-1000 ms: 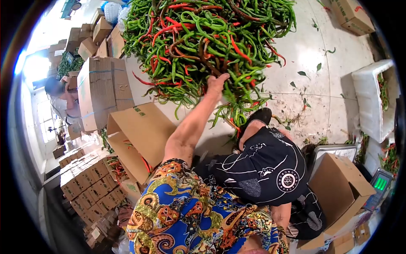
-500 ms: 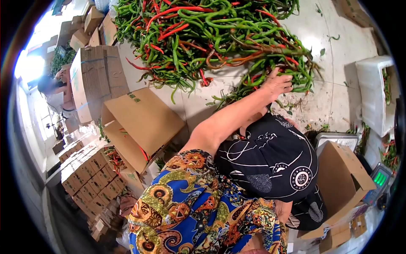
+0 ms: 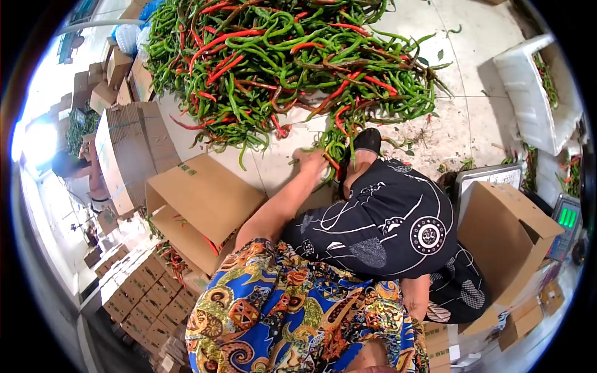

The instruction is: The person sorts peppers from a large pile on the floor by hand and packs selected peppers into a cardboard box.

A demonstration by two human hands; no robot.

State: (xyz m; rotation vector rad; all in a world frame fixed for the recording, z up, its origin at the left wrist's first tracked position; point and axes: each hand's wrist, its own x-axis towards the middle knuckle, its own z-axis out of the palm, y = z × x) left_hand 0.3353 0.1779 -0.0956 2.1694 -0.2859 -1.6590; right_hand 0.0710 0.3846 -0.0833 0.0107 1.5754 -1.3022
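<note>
Long green and red chili peppers (image 3: pixel 280 46) lie heaped on the pale floor. A smaller bunch of chili peppers (image 3: pixel 336 144) trails from the heap towards my shoe (image 3: pixel 367 140). At the left side of this bunch is my left hand (image 3: pixel 311 163), its fingers curled in against the peppers, with their tips hidden among them. Green peppers show just above and below that hand. My right forearm (image 3: pixel 415 295) runs down beside my dark patterned trousers (image 3: pixel 385 217); its hand is out of sight.
An open cardboard box (image 3: pixel 208 193) stands at left, before stacked flat cartons (image 3: pixel 134 149). Another open box (image 3: pixel 510 242) sits on a scale (image 3: pixel 485 177) with a lit green display (image 3: pixel 567 217). A white foam box (image 3: pixel 528 93) is at right. Another person (image 3: pixel 84 171) is far left.
My left hand has moved left and back towards me, from the heap's right side to the small bunch near my shoe. The view has shifted, and my shoe now shows.
</note>
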